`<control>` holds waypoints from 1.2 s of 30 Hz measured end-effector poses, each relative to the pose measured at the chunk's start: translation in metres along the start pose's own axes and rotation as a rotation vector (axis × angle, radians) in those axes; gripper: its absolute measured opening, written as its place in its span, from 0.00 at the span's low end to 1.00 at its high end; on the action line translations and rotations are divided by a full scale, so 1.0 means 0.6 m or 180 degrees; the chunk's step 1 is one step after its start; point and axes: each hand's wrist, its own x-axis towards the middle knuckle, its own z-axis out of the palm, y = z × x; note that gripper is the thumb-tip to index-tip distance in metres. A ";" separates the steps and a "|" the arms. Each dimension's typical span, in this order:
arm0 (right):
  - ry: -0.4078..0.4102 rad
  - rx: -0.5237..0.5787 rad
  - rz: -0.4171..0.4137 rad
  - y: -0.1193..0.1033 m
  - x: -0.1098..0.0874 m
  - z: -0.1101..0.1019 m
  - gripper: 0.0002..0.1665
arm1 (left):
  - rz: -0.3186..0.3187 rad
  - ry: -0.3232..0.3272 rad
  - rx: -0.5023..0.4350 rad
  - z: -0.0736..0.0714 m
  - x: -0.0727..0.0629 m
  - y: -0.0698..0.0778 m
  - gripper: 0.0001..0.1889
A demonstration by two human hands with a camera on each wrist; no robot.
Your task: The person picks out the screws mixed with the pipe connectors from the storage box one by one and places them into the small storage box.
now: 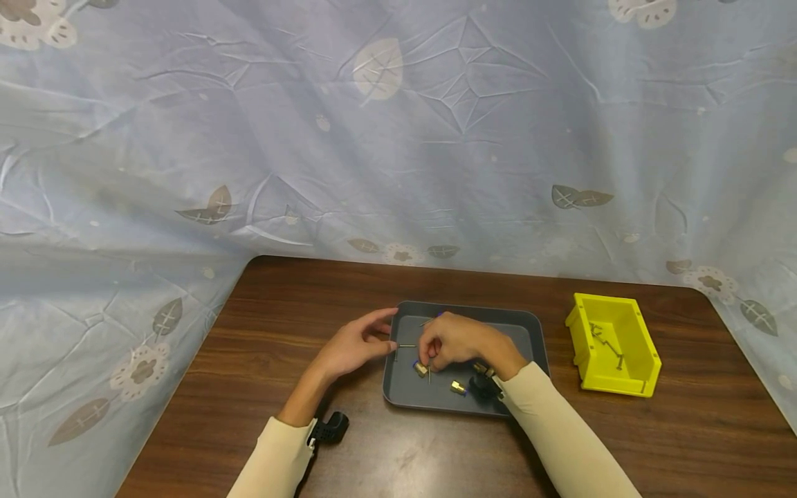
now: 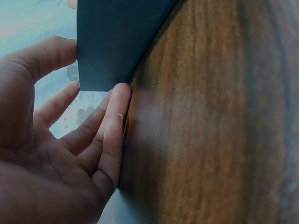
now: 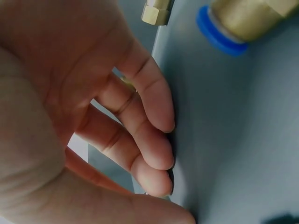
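Observation:
My left hand [image 1: 351, 346] is at the left side of a grey tray [image 1: 405, 395], thumb at the rim and fingers loosely extended along the outer wall. My right hand [image 1: 461, 339] reaches down into the tray with bent fingers, fingertips at its floor. A thin screw [image 1: 429, 377] shows right below these fingertips; I cannot tell whether they pinch it. Beside them lies a brass push-in fitting [image 1: 420, 369] with a blue ring. Another fitting [image 1: 458, 388] lies nearer the front, and a large one [image 3: 247, 18] shows in the right wrist view. Another screw [image 1: 407, 346] lies near the left wall.
A yellow bin [image 1: 647, 380] stands right of the tray, with several screws [image 1: 607, 346] inside. Both are on a brown wooden table [image 1: 292, 297]. A patterned curtain [image 1: 398, 138] hangs behind. Black wrist cameras are strapped at both sleeves, the right one low over the tray.

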 end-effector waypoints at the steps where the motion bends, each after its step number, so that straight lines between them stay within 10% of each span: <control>1: -0.0002 -0.0007 0.0005 0.000 -0.001 0.000 0.13 | 0.0001 -0.0003 -0.0002 0.000 0.000 0.000 0.37; 36: 0.0487 0.0111 0.0120 0.014 -0.063 -0.024 0.10 | 0.0013 0.0040 -0.0006 -0.001 -0.001 0.002 0.37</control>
